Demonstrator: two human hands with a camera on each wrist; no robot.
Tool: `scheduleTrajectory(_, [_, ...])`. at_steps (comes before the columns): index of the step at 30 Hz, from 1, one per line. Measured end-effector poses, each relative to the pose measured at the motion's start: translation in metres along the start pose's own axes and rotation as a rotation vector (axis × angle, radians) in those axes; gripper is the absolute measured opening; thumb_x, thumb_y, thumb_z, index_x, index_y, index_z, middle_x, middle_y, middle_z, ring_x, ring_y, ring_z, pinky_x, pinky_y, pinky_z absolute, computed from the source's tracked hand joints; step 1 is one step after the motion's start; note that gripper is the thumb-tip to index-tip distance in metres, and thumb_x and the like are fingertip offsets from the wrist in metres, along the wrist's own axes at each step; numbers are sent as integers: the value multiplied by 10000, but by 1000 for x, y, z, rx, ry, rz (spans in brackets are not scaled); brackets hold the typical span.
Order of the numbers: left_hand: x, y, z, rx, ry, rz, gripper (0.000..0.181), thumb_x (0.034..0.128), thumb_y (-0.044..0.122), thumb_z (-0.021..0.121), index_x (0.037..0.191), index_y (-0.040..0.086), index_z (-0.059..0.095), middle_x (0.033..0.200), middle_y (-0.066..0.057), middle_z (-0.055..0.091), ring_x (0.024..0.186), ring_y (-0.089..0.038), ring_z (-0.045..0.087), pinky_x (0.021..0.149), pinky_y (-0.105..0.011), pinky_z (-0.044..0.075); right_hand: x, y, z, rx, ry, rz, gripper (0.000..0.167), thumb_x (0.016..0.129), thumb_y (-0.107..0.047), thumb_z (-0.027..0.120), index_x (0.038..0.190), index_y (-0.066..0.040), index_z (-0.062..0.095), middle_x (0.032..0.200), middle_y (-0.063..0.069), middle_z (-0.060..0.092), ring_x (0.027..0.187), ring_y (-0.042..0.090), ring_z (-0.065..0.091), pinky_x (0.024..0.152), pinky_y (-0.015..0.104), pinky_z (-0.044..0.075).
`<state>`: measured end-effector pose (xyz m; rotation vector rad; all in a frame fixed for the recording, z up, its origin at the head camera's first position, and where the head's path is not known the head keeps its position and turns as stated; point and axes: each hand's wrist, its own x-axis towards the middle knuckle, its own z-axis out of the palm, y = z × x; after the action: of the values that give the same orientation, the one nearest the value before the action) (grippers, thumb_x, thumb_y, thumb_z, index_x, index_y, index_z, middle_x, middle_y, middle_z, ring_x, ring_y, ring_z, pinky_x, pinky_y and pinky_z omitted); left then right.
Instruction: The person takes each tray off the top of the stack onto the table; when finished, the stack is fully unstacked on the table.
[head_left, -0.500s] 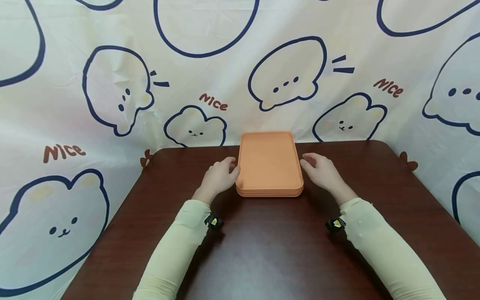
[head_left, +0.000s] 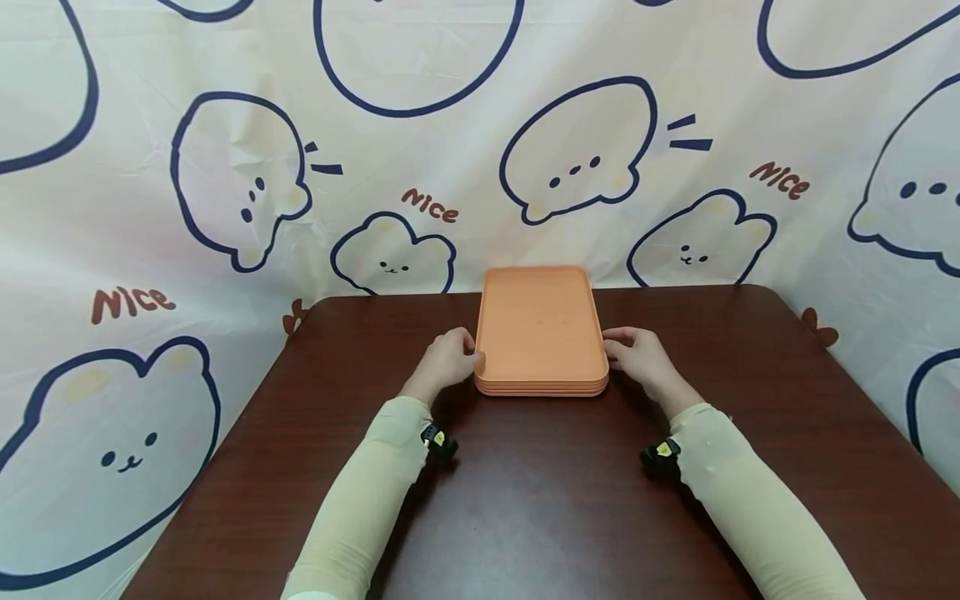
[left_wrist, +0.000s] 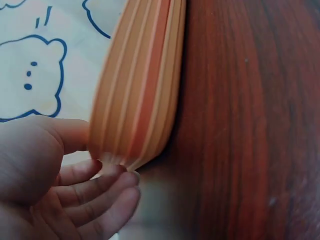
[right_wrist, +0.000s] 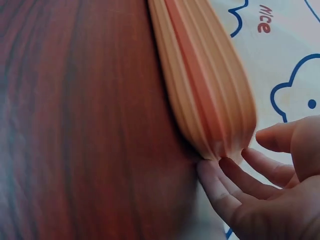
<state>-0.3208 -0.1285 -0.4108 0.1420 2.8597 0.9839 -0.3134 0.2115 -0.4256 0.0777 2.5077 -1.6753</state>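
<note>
A stack of several orange rectangular trays [head_left: 540, 329] lies at the back of the brown table. Beside its left edge is my left hand [head_left: 446, 360]; in the left wrist view its thumb [left_wrist: 75, 135] meets the top tray's rim, and the loosely bent fingers [left_wrist: 100, 200] lie against or close to the tray sides. Along the opposite edge, my right hand [head_left: 637, 357] has its fingertips at the tray sides. In the right wrist view the right thumb [right_wrist: 277, 137] appears just off the upper rim. One tray edge [right_wrist: 195, 75] within the stack is a redder orange.
The brown wooden table [head_left: 525, 500] stretches from the stack toward me. Right behind the stack hangs a pale cloth [head_left: 465, 167] with blue cartoon outlines, which also runs along both sides. A small dark device [head_left: 438, 442] sits on each wrist.
Both hands have come inward and slightly nearer to me, up to the sides of the tray stack. The right hand's gap to the stack has closed. The trays stay in place.
</note>
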Motion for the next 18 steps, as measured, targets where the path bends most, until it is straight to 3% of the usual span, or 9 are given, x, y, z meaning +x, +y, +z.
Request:
scheduleTrajectory(4, [5,-2,4,-4,25,11,142,990,196,679,1030,78,610,933,-83,628,806,-232,596,677,-320,466,1,0,5,4,14,5,479,1149,-178,483,1572,45,493,1564,273,547,1308,345,669,1015,363,611])
scheduleTrajectory(9, [4,-3,2,-11,65,14,127,995,176,681,1030,71,618,956,-85,618,833,-236,593,705,-326,476,1,-3,9,2,23,2,472,1156,-165,448,1577,44,490,1565,271,552,1331,372,649,1085,449,576])
scheduleTrajectory(13, [1,-4,-2,-52,93,5,143,1008,185,681,1063,67,622,976,-93,621,838,-239,592,708,-325,481,2,0,9,-20,16,-7,464,1151,-156,469,1577,24,498,1582,258,538,1330,385,650,1092,464,566])
scheduleTrajectory(18, [0,-17,-6,-161,104,-33,145,1032,167,659,1098,47,610,940,-117,657,716,-209,679,651,-313,570,2,2,7,-57,15,3,465,1135,-149,522,1574,1,507,1613,242,507,1359,383,622,1123,481,530])
